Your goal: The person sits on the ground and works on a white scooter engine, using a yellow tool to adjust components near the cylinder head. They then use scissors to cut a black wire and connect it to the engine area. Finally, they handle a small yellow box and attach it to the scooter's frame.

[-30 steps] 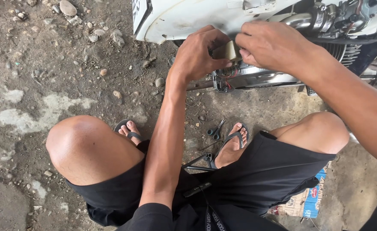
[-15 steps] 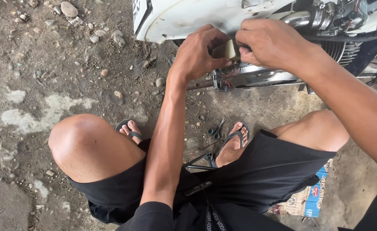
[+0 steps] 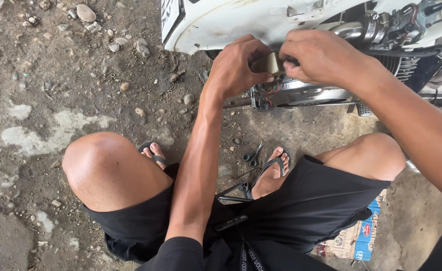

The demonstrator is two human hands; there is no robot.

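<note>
Tan block (image 3: 267, 64), half hidden, is pinched between left hand (image 3: 238, 68) and right hand (image 3: 324, 55) fingers.

Scissors (image 3: 252, 153) lie below the motorcycle (image 3: 281, 20) (between both feet).

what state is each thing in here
left hand: closed on a small tan part
right hand: gripping the same part from the other side
motorbike: standing, engine side exposed, red wires showing
scissors: on the ground, shut
sandals: worn on both feet
</note>
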